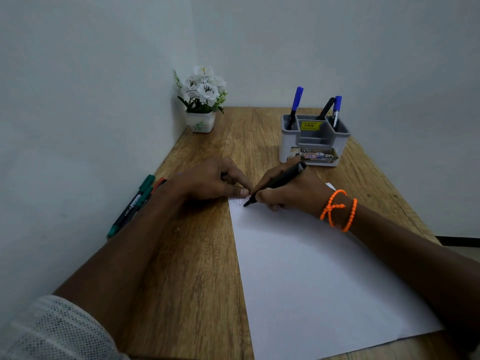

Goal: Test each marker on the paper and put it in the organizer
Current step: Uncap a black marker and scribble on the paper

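Head view: a black marker [275,183] is being tested on the paper [311,268].
The grey organizer [314,141] at the surface's [197,255] far right holds two blue markers and one black. The right hand [291,193] grips the black marker, tip on the paper's far corner; the left hand [210,181], fingers curled, pins that corner. Green and orange markers [135,203] lie along the left edge by the wall.

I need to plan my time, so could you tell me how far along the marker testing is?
Done: three markers stand in the organizer. In hand: the right hand writes with a black marker on the paper; the left hand steadies it. Left: several markers by the wall.
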